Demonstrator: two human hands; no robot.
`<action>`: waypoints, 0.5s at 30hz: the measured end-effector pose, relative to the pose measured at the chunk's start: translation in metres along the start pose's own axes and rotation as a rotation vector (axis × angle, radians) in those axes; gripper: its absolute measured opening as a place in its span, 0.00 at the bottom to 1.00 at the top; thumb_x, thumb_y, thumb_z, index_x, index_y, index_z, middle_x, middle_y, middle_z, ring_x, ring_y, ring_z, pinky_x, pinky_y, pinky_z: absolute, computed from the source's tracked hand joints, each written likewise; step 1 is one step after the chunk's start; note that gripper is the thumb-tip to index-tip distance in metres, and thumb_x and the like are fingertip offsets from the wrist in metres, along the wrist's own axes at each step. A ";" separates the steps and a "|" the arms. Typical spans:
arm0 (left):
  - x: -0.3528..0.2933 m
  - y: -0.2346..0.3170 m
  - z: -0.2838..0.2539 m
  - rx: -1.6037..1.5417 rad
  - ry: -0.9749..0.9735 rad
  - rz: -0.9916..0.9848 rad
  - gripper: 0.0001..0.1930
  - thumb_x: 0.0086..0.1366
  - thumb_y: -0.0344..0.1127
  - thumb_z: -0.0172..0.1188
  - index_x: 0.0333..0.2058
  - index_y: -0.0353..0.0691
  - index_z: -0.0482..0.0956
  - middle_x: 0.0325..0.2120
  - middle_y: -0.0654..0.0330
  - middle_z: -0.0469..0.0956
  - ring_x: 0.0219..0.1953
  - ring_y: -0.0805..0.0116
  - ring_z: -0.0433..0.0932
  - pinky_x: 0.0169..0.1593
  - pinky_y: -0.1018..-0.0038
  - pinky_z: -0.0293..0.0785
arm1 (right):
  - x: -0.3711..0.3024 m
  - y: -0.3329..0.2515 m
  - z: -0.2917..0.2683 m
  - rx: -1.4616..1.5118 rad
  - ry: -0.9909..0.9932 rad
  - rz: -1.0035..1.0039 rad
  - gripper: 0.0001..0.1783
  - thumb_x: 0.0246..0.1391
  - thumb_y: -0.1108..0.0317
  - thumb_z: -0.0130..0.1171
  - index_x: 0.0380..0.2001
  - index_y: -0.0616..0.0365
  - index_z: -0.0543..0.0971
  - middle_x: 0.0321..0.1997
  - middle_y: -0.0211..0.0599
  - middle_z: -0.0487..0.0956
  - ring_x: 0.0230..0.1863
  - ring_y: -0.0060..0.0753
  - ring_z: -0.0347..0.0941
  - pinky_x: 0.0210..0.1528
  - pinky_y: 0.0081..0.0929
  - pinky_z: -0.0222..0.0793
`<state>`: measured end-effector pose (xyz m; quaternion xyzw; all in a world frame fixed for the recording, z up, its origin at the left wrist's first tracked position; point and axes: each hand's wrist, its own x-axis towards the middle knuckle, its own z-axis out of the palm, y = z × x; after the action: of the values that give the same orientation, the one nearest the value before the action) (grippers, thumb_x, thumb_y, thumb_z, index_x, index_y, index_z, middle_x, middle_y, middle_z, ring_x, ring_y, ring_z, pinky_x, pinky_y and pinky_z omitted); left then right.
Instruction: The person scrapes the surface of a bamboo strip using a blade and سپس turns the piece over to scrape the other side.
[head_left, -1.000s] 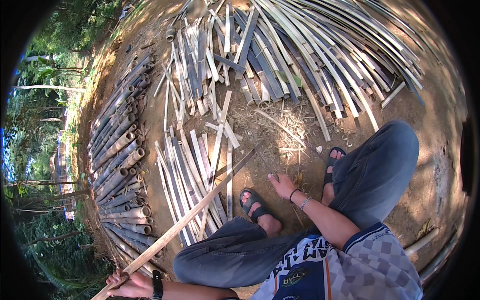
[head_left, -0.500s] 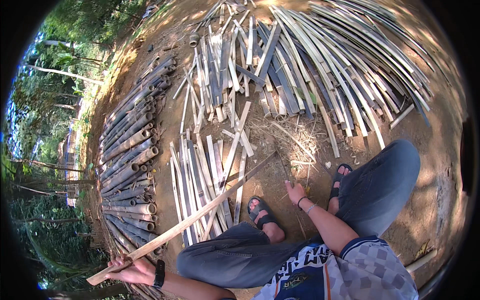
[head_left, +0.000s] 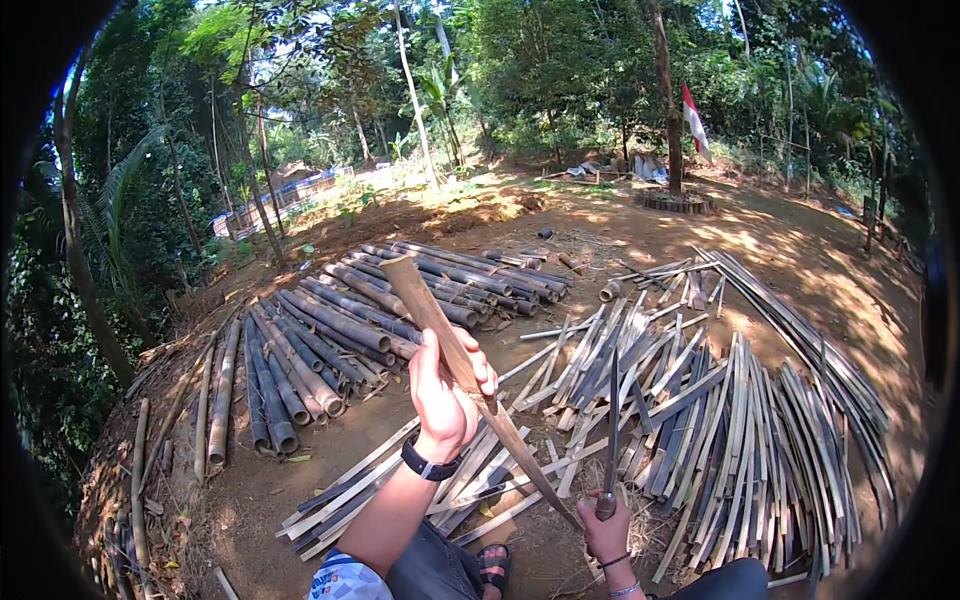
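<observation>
My left hand (head_left: 445, 390), with a dark watch at the wrist, is closed around a long split bamboo slat (head_left: 420, 300). The slat slants from its blunt upper end down to the right, and its low end comes close to my right hand (head_left: 608, 535). That hand grips the handle of a long-bladed knife (head_left: 612, 430), its narrow dark blade pointing almost straight up. Between the two hands the blade and the slat stand apart. Beneath them lies a pile of cut bamboo slats (head_left: 480, 470).
Whole bamboo poles (head_left: 320, 360) are stacked beyond and left of my hands. A big fan of split slats (head_left: 740, 450) covers the ground at right. My sandalled foot (head_left: 494, 570) rests near the lower edge. Farther off are a tree trunk (head_left: 665, 100) and a red-and-white flag (head_left: 692, 120).
The view has tilted up toward the trees. My left hand has raised its end of the slat, which now slopes down toward my right hand. The knife blade has turned more upright.
</observation>
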<state>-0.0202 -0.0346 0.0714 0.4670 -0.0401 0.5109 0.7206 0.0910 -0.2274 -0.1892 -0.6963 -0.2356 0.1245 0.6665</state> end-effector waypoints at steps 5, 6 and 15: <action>0.012 -0.023 0.065 0.095 -0.288 -0.042 0.16 0.66 0.46 0.55 0.33 0.38 0.69 0.15 0.61 0.69 0.14 0.72 0.69 0.21 0.77 0.67 | 0.029 -0.085 -0.040 -0.023 -0.006 -0.090 0.18 0.45 0.60 0.70 0.34 0.61 0.76 0.20 0.24 0.74 0.21 0.16 0.67 0.25 0.20 0.63; 0.012 -0.029 0.077 0.086 -0.289 -0.063 0.12 0.63 0.40 0.61 0.33 0.38 0.70 0.15 0.62 0.70 0.14 0.75 0.69 0.19 0.79 0.67 | 0.032 -0.091 -0.043 0.086 -0.057 0.004 0.18 0.46 0.60 0.70 0.34 0.61 0.77 0.20 0.24 0.75 0.20 0.16 0.69 0.24 0.20 0.65; 0.026 -0.091 0.143 0.179 -0.482 -0.084 0.11 0.65 0.37 0.60 0.32 0.36 0.71 0.17 0.61 0.74 0.16 0.75 0.73 0.22 0.79 0.72 | 0.060 -0.056 -0.061 0.317 -0.064 0.029 0.13 0.48 0.68 0.69 0.33 0.60 0.75 0.17 0.24 0.71 0.13 0.15 0.64 0.14 0.17 0.57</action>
<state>0.1229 -0.1227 0.1076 0.6383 -0.1457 0.3559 0.6668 0.1631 -0.2509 -0.1201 -0.5813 -0.2241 0.1918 0.7584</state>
